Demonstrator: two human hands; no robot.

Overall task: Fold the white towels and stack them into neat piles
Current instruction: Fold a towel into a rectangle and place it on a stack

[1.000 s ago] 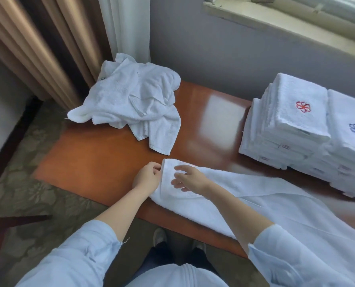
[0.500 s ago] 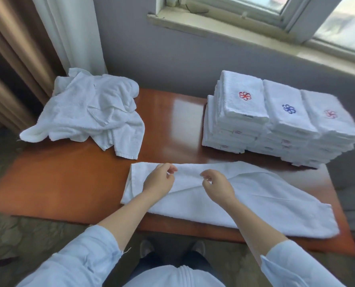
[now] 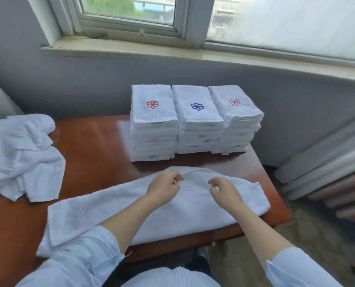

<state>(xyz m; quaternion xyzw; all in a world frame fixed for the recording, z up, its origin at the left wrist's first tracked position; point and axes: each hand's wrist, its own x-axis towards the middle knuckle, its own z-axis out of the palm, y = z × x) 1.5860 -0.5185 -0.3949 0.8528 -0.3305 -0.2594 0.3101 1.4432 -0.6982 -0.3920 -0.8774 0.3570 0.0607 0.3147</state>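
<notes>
Along the near edge of the reddish-brown wooden worktop a long white towel lies stretched from left to right, doubled lengthwise, its left end hanging slightly over the front edge and its right end close to the worktop's right corner. Above its far half, the left hand and the right hand sit near each other, one on each side of a raised ridge of cloth. Both have their fingers curled with thumb close to forefinger, but whether either actually has towel cloth caught in that pinch cannot be told. Light blue sleeves are pushed back from bare forearms. Just behind the towel, against the grey wall, three stacks of folded white towels stand side by side and touching: the left stack topped by a red flower emblem, the middle stack by a blue one, the right stack by a red one. At the worktop's left end lies a rumpled heap of unfolded white towels, well apart from the stacks. A windowsill runs above the wall.
</notes>
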